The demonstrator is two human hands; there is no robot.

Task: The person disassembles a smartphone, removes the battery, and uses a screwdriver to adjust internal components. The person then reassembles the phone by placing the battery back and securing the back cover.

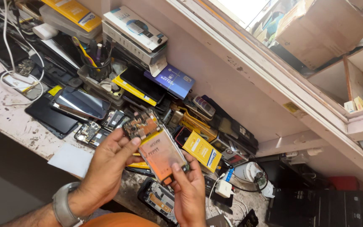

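Observation:
An opened phone [156,147] with its back off shows an orange battery and a circuit board at its upper end. My left hand [106,168] grips its upper left side, thumb resting by the circuit board. My right hand [188,191] pinches its lower end from below. I hold it above a cluttered workbench [9,120]. A grey watch band sits on my left wrist.
Phones [80,103], black screens, loose boards and several yellow and blue battery boxes [201,150] crowd the bench against the wall. Another opened phone [159,199] lies under my hands. A white charger [223,188] with cables sits right; white cables [22,80] loop at far left.

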